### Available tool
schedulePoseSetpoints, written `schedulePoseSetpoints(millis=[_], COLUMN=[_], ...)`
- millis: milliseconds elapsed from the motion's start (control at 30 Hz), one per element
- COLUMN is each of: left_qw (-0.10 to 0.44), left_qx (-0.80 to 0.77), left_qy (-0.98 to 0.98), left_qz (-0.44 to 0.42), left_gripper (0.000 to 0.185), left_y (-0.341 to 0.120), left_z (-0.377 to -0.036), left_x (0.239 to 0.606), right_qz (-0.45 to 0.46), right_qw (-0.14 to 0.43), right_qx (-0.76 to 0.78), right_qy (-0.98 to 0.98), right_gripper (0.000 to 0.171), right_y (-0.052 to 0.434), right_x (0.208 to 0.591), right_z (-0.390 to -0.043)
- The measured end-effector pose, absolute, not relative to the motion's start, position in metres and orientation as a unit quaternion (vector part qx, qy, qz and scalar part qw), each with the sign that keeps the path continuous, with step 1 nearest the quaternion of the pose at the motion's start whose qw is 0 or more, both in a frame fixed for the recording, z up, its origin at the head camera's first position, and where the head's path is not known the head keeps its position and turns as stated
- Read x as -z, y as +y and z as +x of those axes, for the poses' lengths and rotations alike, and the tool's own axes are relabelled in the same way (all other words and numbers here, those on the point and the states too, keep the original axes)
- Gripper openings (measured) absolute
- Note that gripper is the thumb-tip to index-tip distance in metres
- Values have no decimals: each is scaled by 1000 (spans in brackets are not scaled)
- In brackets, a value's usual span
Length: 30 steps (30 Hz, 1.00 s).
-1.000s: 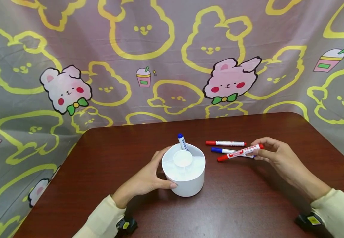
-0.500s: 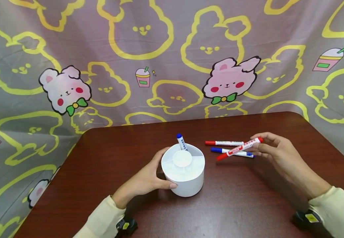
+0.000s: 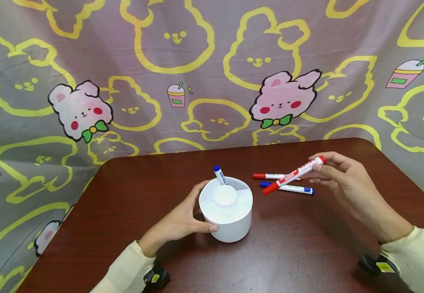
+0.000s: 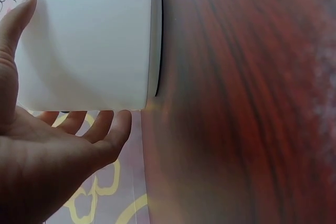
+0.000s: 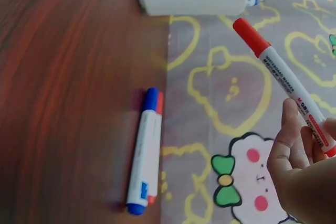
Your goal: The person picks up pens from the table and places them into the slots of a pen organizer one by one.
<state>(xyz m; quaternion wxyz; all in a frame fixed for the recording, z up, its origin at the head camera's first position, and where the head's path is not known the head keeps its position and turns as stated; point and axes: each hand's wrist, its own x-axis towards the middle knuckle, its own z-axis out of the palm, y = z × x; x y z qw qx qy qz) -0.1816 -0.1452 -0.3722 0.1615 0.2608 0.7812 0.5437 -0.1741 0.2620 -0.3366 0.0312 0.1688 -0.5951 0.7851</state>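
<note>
Where the head view hides the fingertips, the left wrist view shows the left hand [image 3: 180, 219] gripping the white holder [image 3: 230, 230], thumb and fingers on opposite sides. Holder's upright on the table [image 3: 142, 183]; only head shows its compartments, blue-capped marker [image 3: 220, 176] leaning in the rear one. Right hand [image 3: 347, 183] pinches the red marker [image 3: 294, 175]; right wrist view confirms it's clear of the table. Beyond: lying blue marker [image 3: 296, 189], then lying red marker [image 3: 270, 176], mostly masked in right wrist view. Patterned cloth [image 3: 131, 40] behind.
</note>
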Motion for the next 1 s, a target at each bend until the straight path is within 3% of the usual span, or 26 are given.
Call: schedulePoseSetpoints(millis=[1000], left_qw=[159], left_qx=[-549], left_qy=[780], left_qz=[256], left_gripper=[106], left_y=[-146], left_z=[-180], left_x=[372], right_qz=[160], right_qw=[5], right_qx=[-716], right_qy=[-679], right_gripper=[18], right_y=[190], right_x=[309], right_z=[-178])
